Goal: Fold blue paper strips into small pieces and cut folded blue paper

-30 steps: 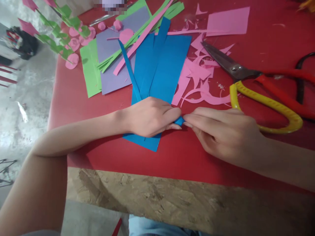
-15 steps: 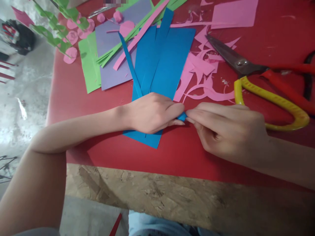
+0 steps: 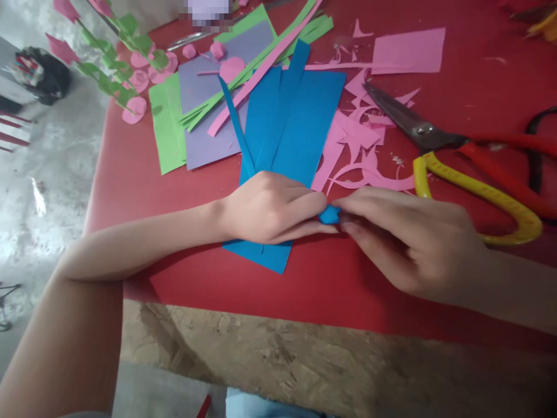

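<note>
Blue paper roll (image 3: 329,215): small, pinched between both hands' fingertips, low over red surface (image 3: 304,278).
Left hand (image 3: 270,208): fingers closed on the roll, palm resting on blue sheet (image 3: 296,133).
Right hand (image 3: 407,238): fingertips closed on the roll's other side.
Scissors (image 3: 456,157): yellow and red handles, lying beyond right hand.
Pink scraps (image 3: 357,139): between blue sheet and scissors.

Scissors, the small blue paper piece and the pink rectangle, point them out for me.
scissors (image 3: 424,132), head view, on the pivot screw.
small blue paper piece (image 3: 329,215), head view, on its exposed middle.
pink rectangle (image 3: 409,49), head view, on its centre.
</note>
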